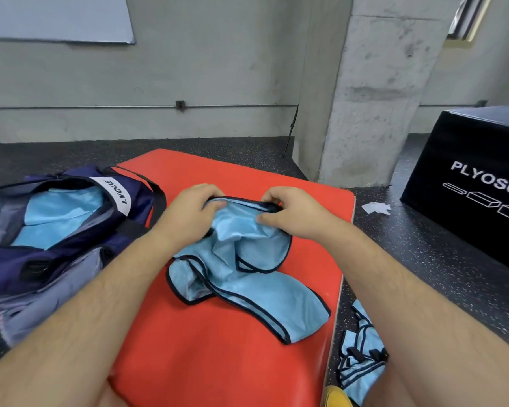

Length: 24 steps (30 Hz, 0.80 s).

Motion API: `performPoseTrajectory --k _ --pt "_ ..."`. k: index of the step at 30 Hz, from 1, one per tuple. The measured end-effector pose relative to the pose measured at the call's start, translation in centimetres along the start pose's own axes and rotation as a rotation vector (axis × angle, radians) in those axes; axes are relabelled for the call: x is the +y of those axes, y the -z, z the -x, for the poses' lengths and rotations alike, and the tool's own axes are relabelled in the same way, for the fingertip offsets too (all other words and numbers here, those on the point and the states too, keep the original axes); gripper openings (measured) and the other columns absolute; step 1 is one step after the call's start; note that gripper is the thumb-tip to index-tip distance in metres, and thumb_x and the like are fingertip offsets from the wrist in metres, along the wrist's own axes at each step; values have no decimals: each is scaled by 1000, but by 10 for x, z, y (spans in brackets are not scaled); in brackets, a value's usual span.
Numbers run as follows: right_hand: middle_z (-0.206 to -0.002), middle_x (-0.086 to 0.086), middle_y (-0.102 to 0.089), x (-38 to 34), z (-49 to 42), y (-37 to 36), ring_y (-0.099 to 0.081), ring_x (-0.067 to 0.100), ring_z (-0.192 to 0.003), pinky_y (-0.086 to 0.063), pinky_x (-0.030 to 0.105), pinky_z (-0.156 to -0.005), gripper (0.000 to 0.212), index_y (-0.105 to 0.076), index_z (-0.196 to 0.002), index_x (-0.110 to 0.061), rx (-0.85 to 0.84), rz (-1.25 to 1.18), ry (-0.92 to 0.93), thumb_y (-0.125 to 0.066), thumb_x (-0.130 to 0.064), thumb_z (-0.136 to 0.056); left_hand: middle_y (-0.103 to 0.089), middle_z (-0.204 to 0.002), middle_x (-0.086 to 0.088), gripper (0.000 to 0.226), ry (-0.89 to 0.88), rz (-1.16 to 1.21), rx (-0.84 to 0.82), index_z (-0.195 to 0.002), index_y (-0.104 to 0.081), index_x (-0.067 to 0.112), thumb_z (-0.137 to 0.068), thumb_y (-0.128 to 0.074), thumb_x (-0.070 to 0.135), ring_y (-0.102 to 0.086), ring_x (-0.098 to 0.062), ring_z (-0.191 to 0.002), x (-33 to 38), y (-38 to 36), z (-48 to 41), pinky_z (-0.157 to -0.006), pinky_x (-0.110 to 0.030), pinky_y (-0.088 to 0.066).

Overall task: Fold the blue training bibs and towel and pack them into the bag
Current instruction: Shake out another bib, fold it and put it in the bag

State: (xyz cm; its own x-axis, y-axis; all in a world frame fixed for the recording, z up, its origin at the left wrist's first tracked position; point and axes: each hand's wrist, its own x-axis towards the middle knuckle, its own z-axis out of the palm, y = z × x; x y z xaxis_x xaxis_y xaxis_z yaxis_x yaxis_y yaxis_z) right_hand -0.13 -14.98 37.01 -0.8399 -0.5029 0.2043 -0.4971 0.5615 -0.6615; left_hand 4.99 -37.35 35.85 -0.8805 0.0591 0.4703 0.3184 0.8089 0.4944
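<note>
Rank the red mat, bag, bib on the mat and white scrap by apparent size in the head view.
1. red mat
2. bag, partly cut off at the left edge
3. bib, bunched up
4. white scrap, which lies farther away, so its true size is unsure

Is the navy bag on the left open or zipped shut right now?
Open. The navy bag gapes wide at the top, and light blue fabric shows lying inside it.
</note>
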Motion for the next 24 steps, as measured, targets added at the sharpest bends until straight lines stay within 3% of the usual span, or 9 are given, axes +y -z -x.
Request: performPoseTrajectory --k 5,7,10,11,13,16,21,24 --pt "-88 1 -71 5 2 2 -61 13 -69 -51 32 -68 19 -64 -94 -21 14 -95 -44 -78 -16 -82 -64 -89 5 11 164 -56 9 -92 -63 18 -97 -53 16 -58 -19 -90 -12 7 4 -79 -36 -44" --pt "-85 2 -72 4 1 0 -63 14 -70 -51 34 -68 12 -65 -87 -22 40 -110 -24 -74 -15 -84 -64 -106 10 15 112 -9 -25 -107 -64 24 -94 -57 18 -58 -11 -102 -5 3 7 -88 -28 -44" --pt "-83 5 -73 -2 0 -6 -61 12 -68 -53 37 -69 13 -66 -84 -22 48 -146 15 -71 -11 -83 -57 -128 15 49 -12 125 -130 -134 -54 26 -87 -66 33 -51 0 -120 14 -8 8 -103 -20 -35" --pt "-82 5 -73 -4 0 -8 -61 12 -68 -53 37 -69 13 -66 -84 -23 49 -148 32 -71 -11 -83 -59 -126 14 50 -64 134 -140 -133 -56 25 -85 -68 34 -52 1 -119 17 -12 7 -102 -18 -36" --pt "-80 3 -72 -6 0 -9 -60 9 -66 -51 33 -66 13 -66 -84 -23 52 -155 42 -73 -12 -83 -66 -110 10 27 -133 122 -101 -115 -65 20 -88 -70 23 -56 0 -104 22 -14 4 -91 -14 -39" --pt "-76 -6 -68 -3 0 -2 -57 2 -60 -47 23 -60 16 -65 -87 -22 77 -153 11 -79 -15 -83 -63 -92 5 8 -102 77 9 -95 -64 18 -93 -64 11 -54 -9 -90 17 -7 -1 -79 -15 -38" --pt "-85 -1 -65 9 4 8 -49 -1 -58 -41 15 -55 24 -56 -93 -29 193 -108 -9 -74 -16 -84 -61 -95 2 6 86 -16 45 -95 -59 18 -95 -60 12 -55 -17 -92 -5 6 0 -82 -30 -42" --pt "-85 4 -62 5 6 7 -45 3 -56 -39 17 -52 26 -51 -91 -31 202 -132 45 -70 -14 -86 -63 -100 6 16 79 39 -15 -102 -57 22 -90 -66 16 -59 -15 -97 1 4 6 -86 -31 -45"
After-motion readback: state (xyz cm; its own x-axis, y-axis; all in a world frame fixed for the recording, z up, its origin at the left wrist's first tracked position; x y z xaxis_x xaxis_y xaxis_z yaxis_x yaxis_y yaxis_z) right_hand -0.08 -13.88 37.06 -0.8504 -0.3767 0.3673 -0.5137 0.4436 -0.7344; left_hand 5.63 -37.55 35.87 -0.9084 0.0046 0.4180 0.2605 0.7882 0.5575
